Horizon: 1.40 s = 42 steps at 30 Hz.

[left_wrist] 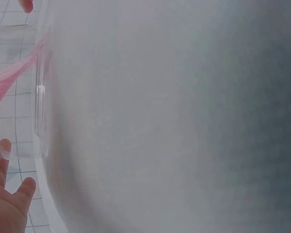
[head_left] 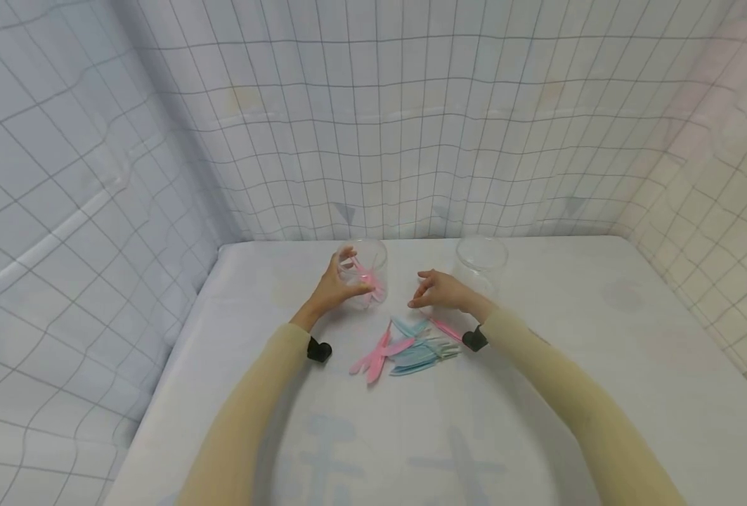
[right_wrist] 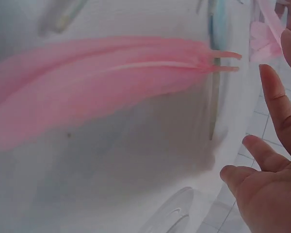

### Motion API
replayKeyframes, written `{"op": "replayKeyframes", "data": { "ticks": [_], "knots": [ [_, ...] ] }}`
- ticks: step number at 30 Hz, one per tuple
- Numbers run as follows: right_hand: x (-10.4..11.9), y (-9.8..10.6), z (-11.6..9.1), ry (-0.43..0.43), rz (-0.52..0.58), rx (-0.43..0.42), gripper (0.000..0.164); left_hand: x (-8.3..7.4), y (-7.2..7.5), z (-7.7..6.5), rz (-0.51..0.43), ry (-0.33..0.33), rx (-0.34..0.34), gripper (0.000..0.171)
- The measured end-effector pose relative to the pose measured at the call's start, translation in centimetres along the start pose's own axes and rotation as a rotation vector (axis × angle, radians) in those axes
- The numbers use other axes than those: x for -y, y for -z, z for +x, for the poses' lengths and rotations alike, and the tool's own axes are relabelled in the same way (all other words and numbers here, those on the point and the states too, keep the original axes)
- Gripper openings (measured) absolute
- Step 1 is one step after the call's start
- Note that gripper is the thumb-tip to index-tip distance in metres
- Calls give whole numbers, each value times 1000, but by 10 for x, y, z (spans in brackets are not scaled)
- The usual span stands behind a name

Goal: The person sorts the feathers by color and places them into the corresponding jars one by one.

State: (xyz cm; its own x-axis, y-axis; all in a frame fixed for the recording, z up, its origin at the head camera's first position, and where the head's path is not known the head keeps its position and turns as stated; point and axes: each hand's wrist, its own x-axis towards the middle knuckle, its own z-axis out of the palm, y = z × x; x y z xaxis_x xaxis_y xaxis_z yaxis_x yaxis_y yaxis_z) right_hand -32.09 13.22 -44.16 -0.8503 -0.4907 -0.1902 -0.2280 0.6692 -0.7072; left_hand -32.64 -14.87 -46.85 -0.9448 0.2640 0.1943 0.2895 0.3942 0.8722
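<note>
Jar clasped in left hand — right hand loosely spread, near pink feathers.

- Left hand: some fingers seen only through glassy walls in the head view; cut off at the left wrist view's edges.
- Left jar: cut off by the left wrist view's left edge.
- Pink feathers inside it: overlapping, count uncertain; likewise cut off there.
- Right hand: partly beyond the right wrist view's right edge.
- Right jar: lower wall partly behind the right wrist; cut off by the right wrist view's bottom edge.
- Pink pair: vanes cut off at left.
- Blue feathers: overlapping, too small to count; blurred in the right wrist view.
- Sleeves: cut off below.
- Bench: near edge out of frame; printed shapes faint, cut off.
</note>
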Motion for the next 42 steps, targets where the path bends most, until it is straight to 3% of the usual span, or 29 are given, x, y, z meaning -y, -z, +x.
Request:
{"op": "replayKeyframes", "data": {
  "ticks": [6, 12, 16, 20, 29, 36, 42],
  "knots": [
    [-4, -5, -3, 1, -97, -8, 22, -1, 0, 0, -15, -9, 11, 95],
    [-9, -9, -2, 66, -140, -17, 20, -28, 4, -11, -29, -29, 41, 92],
    [-12, -12, 0, 116, -154, -37, 19, -15, 2, -6, -16, -28, 29, 93],
    [-13, -14, 3, 103, -140, -38, 16, 0, -1, 0, -7, -18, 10, 94],
    [-10, -11, 4, 33, 26, -6, 24, -5, 0, -2, -13, 1, 9, 94],
    [0, -5, -1, 71, 180, -10, 30, -34, 3, -13, -58, -14, 34, 91],
    [7, -2, -3, 95, 187, -18, 34, -37, 3, -15, -54, -14, 29, 89]
  ]
}}
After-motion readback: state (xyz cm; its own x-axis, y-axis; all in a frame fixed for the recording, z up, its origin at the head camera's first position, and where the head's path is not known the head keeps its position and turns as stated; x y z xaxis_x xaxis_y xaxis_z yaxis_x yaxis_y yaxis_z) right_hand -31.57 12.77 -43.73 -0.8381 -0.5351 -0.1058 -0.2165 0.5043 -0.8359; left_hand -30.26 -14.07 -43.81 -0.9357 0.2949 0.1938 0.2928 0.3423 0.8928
